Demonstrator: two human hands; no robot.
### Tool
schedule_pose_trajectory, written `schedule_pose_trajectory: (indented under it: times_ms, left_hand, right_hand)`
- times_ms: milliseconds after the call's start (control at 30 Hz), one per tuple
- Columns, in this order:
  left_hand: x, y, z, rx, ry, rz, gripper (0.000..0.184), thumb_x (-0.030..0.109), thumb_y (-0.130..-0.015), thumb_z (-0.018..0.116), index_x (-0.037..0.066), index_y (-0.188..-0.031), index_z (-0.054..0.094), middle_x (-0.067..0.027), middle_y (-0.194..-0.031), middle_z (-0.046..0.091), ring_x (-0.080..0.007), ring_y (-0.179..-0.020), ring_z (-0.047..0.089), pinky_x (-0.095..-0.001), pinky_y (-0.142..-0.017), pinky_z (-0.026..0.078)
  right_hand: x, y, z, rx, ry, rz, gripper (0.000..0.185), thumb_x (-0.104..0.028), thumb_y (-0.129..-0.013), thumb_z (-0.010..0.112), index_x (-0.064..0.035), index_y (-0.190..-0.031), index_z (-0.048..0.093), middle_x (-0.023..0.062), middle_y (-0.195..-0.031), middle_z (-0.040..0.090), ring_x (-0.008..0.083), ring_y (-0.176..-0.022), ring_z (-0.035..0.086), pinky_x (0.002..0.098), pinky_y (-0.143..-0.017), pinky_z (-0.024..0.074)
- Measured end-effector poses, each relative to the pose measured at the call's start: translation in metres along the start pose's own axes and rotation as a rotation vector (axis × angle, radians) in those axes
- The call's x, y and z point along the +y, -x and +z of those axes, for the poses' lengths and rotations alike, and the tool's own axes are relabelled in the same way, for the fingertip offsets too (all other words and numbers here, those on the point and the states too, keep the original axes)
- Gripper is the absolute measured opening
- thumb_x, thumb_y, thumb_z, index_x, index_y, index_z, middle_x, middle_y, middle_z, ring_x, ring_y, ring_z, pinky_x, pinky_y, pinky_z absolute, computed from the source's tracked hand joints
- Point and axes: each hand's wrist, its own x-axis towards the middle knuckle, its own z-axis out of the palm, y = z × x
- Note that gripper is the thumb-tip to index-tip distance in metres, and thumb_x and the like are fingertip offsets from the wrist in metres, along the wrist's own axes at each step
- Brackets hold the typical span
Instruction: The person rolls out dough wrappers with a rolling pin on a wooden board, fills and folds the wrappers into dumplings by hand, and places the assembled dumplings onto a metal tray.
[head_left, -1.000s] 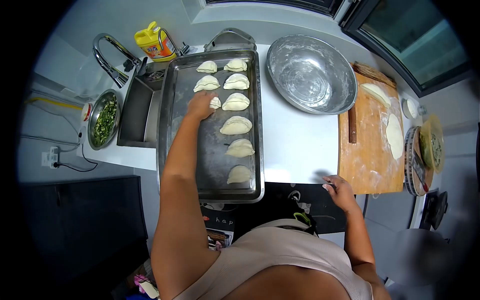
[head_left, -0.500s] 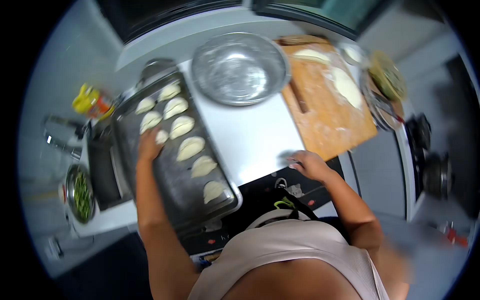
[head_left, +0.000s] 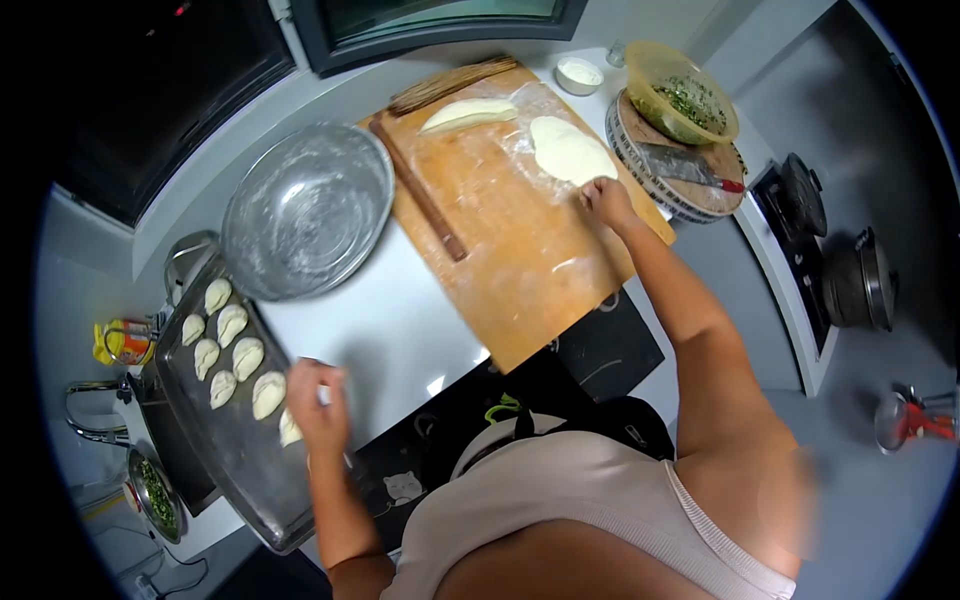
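My right hand (head_left: 607, 203) is at the near edge of a flat pale dough wrapper (head_left: 570, 150) on the floured wooden board (head_left: 500, 260). Its fingers are pinched together on that edge. My left hand (head_left: 320, 402) hovers over the tray's right side, beside the white counter, fingers loosely bent with a gap and nothing visible in them. On the dark metal tray (head_left: 215, 455), several folded dumplings (head_left: 268, 394) lie in rows; my left hand partly hides one. A long, curved piece of dough (head_left: 470, 113) lies farther back on the board.
A rolling pin (head_left: 420, 190) lies along the board's left side, near a large floury metal bowl (head_left: 310, 210). At right, a cleaver (head_left: 690, 165) and a yellow bowl of green filling (head_left: 685, 100) rest on a round chopping block. A small white bowl (head_left: 578, 75) stands behind.
My left hand has left the dumpling on the tray and drawn back to the tray's right side. My right hand has moved from the board's front edge to the dough wrapper. The view has turned right.
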Motion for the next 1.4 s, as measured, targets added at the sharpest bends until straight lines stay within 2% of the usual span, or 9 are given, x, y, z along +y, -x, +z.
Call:
schedule_pose_trajectory:
  times_ms: [133, 333, 633, 733, 833, 933, 1033, 1133, 1400]
  left_hand:
    - [0.081, -0.008, 0.143, -0.137, 0.275, -0.147, 0.011, 0.006, -0.079, 0.065, 0.002, -0.071, 0.059, -0.0100, -0.068, 0.053, -0.0255, -0.066, 0.053, -0.0345, -0.061, 0.043]
    - [0.177, -0.055, 0.231, -0.286, 0.267, -0.163, 0.006, 0.004, -0.079, 0.067, 0.002, -0.078, 0.062, -0.0118, -0.072, 0.057, -0.0263, -0.068, 0.057, -0.0334, -0.061, 0.045]
    - [0.156, -0.056, 0.275, -0.295, 0.386, -0.330, 0.007, 0.008, -0.086, 0.063, 0.001, -0.087, 0.063, -0.0071, -0.078, 0.059, -0.0196, -0.071, 0.057, -0.0289, -0.063, 0.046]
    - [0.116, -0.071, 0.307, -0.125, 0.803, -0.748, 0.015, 0.015, -0.095, 0.055, 0.004, -0.104, 0.061, -0.0017, -0.090, 0.061, -0.0109, -0.081, 0.055, -0.0254, -0.072, 0.045]
    - [0.083, -0.108, 0.332, 0.050, 1.509, -0.925, 0.052, 0.036, -0.097, 0.049, 0.000, -0.133, 0.040, -0.0188, -0.128, 0.049, -0.0266, -0.125, 0.045, -0.0399, -0.108, 0.035]
    - [0.097, -0.136, 0.347, 0.052, 2.076, -1.117, 0.057, 0.046, -0.098, 0.036, 0.006, -0.138, 0.036, -0.0163, -0.140, 0.041, -0.0291, -0.130, 0.040, -0.0435, -0.110, 0.033]
    - [0.140, -0.159, 0.357, -0.121, 2.534, -0.705, 0.059, 0.051, -0.095, 0.034, 0.011, -0.137, 0.042, -0.0092, -0.141, 0.045, -0.0316, -0.128, 0.043, -0.0541, -0.109, 0.029]
    - [0.179, -0.171, 0.342, -0.257, 2.441, -0.652, 0.054, 0.047, -0.093, 0.038, 0.013, -0.134, 0.047, -0.0165, -0.138, 0.047, -0.0377, -0.126, 0.045, -0.0561, -0.107, 0.030]
    - [0.234, -0.161, 0.372, 0.092, 2.061, -1.102, 0.047, 0.039, -0.096, 0.040, 0.008, -0.130, 0.051, -0.0193, -0.128, 0.055, -0.0407, -0.123, 0.047, -0.0577, -0.106, 0.032]
  right_hand:
    - [0.028, -0.105, -0.006, 0.127, 0.077, -0.013, 0.025, -0.027, -0.082, 0.069, -0.0042, -0.092, 0.068, 0.0123, -0.086, 0.069, 0.0288, -0.080, 0.065, 0.0383, -0.072, 0.0501]
    - [0.018, -0.131, -0.006, -0.194, 0.386, 0.102, 0.047, -0.036, -0.072, 0.078, -0.0057, -0.104, 0.067, 0.0171, -0.116, 0.060, 0.0330, -0.101, 0.062, 0.0410, -0.085, 0.0506]
    - [0.019, -0.124, -0.001, -0.097, -0.091, -0.005, 0.030, -0.017, -0.075, 0.074, -0.0092, -0.102, 0.064, 0.0074, -0.104, 0.067, 0.0278, -0.096, 0.063, 0.0359, -0.083, 0.0487]
    - [-0.010, -0.113, -0.022, -0.178, -0.145, -0.234, 0.024, -0.012, -0.077, 0.071, -0.0078, -0.100, 0.063, 0.0072, -0.100, 0.067, 0.0256, -0.093, 0.063, 0.0346, -0.080, 0.0487]
    - [-0.061, -0.097, -0.075, -0.320, -0.266, -0.322, 0.021, -0.011, -0.079, 0.070, -0.0055, -0.098, 0.063, 0.0076, -0.096, 0.066, 0.0214, -0.088, 0.063, 0.0318, -0.078, 0.0488]
    - [-0.100, -0.088, -0.117, -0.518, -0.568, -0.206, 0.020, -0.010, -0.080, 0.069, -0.0036, -0.099, 0.064, 0.0039, -0.091, 0.066, 0.0166, -0.084, 0.062, 0.0297, -0.075, 0.0496]
    - [-0.105, -0.085, -0.132, -0.513, -0.529, -0.364, 0.019, -0.009, -0.082, 0.068, -0.0033, -0.099, 0.065, 0.0039, -0.089, 0.067, 0.0148, -0.080, 0.063, 0.0282, -0.073, 0.0504]
    - [-0.083, -0.081, -0.138, -0.284, -0.267, -0.601, 0.018, -0.010, -0.081, 0.068, -0.0040, -0.098, 0.066, 0.0085, -0.089, 0.068, 0.0151, -0.076, 0.064, 0.0282, -0.071, 0.0505]
    - [0.071, -0.151, -0.305, -0.033, 0.169, -0.388, 0.018, -0.028, -0.082, 0.065, -0.0121, -0.086, 0.071, 0.0125, -0.081, 0.068, 0.0297, -0.075, 0.065, 0.0406, -0.068, 0.0499]
